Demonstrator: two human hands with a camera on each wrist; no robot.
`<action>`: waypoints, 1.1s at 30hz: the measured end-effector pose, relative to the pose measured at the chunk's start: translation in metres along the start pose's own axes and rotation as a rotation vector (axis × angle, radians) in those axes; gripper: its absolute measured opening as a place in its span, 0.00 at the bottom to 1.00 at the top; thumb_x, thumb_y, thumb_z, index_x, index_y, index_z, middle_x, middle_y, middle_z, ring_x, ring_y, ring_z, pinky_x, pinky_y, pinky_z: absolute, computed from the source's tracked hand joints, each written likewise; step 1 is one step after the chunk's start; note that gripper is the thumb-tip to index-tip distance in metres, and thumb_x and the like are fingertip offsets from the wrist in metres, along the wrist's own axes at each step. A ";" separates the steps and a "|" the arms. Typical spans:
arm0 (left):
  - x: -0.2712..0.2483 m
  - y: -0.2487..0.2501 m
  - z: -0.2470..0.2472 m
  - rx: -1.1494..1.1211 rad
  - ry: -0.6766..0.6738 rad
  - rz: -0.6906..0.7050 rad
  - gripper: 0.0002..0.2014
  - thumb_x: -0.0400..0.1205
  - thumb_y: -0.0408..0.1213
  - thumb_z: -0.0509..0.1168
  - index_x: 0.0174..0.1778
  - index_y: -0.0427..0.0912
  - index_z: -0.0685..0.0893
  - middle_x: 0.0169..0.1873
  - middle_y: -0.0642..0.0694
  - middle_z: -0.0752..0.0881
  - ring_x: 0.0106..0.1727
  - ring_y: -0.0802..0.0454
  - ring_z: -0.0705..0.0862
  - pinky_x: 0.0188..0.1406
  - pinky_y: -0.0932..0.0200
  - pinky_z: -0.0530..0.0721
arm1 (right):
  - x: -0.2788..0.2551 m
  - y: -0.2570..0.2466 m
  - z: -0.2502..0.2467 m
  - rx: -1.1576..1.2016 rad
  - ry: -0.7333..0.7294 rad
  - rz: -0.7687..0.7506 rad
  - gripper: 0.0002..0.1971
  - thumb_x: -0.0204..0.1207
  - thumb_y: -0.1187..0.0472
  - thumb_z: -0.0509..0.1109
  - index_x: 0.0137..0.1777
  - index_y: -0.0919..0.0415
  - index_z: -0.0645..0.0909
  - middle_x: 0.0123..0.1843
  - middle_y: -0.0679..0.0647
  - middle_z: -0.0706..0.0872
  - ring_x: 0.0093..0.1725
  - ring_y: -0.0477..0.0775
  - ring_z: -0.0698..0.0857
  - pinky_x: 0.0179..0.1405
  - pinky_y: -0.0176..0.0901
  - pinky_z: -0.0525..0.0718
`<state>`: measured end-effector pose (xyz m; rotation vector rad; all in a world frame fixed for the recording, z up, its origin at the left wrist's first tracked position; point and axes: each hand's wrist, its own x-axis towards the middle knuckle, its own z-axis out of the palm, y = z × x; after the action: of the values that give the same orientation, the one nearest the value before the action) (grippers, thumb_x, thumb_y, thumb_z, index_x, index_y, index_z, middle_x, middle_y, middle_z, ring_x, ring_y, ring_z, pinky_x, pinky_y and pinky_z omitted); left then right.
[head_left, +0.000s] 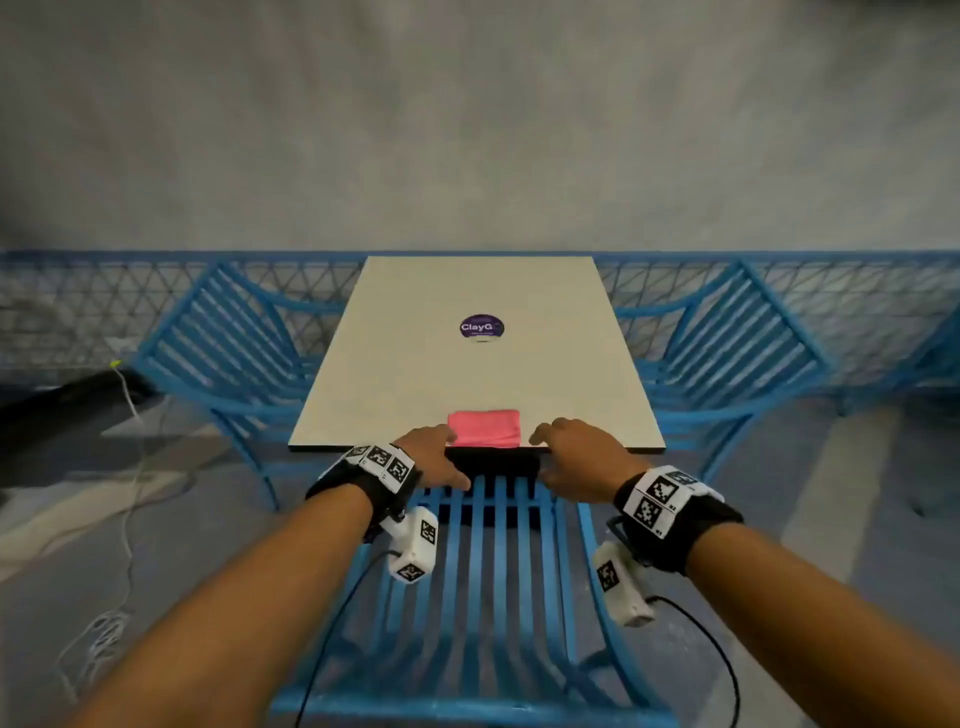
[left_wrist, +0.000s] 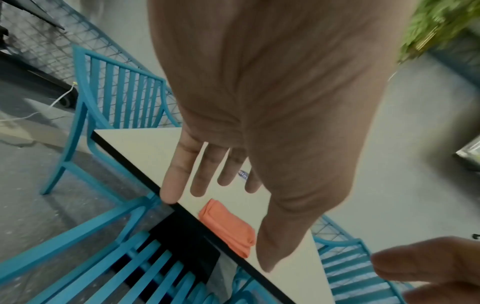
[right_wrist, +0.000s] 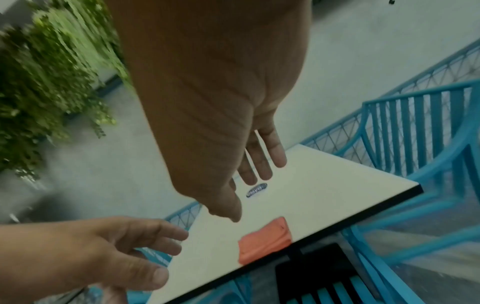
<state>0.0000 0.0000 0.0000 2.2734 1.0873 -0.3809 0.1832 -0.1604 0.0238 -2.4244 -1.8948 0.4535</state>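
Observation:
A folded pink cloth (head_left: 484, 427) lies flat at the near edge of a cream table (head_left: 467, 364) with a dark rim. My left hand (head_left: 435, 451) hovers just left of the cloth, fingers spread and relaxed, holding nothing. My right hand (head_left: 574, 451) hovers just right of it, likewise empty. In the left wrist view the cloth (left_wrist: 228, 227) shows below the straight fingers (left_wrist: 176, 181), apart from them. The right wrist view shows the cloth (right_wrist: 265, 238) under my right hand (right_wrist: 233, 144), with my left hand (right_wrist: 116, 246) beside it.
A round purple sticker (head_left: 482, 327) marks the table's middle. A blue slatted chair (head_left: 493, 571) stands tucked in below my wrists; two more blue chairs (head_left: 223, 343) (head_left: 737, 343) flank the table. A blue mesh fence (head_left: 104, 291) runs behind. A white cable (head_left: 124, 519) trails on the floor at left.

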 end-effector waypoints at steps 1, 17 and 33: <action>0.010 0.001 0.005 -0.013 -0.025 -0.012 0.46 0.76 0.53 0.78 0.86 0.45 0.64 0.82 0.42 0.73 0.75 0.41 0.78 0.67 0.50 0.82 | 0.010 0.006 0.007 0.007 -0.016 0.011 0.28 0.78 0.53 0.71 0.77 0.56 0.73 0.69 0.60 0.82 0.68 0.64 0.81 0.64 0.56 0.82; 0.191 -0.009 0.062 0.008 -0.062 -0.216 0.49 0.75 0.56 0.77 0.88 0.50 0.57 0.79 0.35 0.72 0.70 0.34 0.82 0.61 0.45 0.87 | 0.182 0.085 0.112 0.015 -0.024 -0.066 0.23 0.77 0.55 0.73 0.71 0.59 0.80 0.65 0.60 0.85 0.62 0.64 0.84 0.52 0.55 0.85; 0.256 -0.013 0.085 -0.015 0.048 -0.277 0.36 0.75 0.38 0.77 0.75 0.37 0.67 0.63 0.35 0.82 0.58 0.34 0.87 0.49 0.45 0.86 | 0.243 0.091 0.159 -0.257 -0.002 -0.087 0.06 0.61 0.71 0.73 0.33 0.60 0.83 0.36 0.58 0.85 0.38 0.62 0.79 0.33 0.50 0.71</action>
<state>0.1503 0.1111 -0.1956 2.1314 1.4306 -0.4279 0.2824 0.0235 -0.1971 -2.4741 -2.1705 0.2203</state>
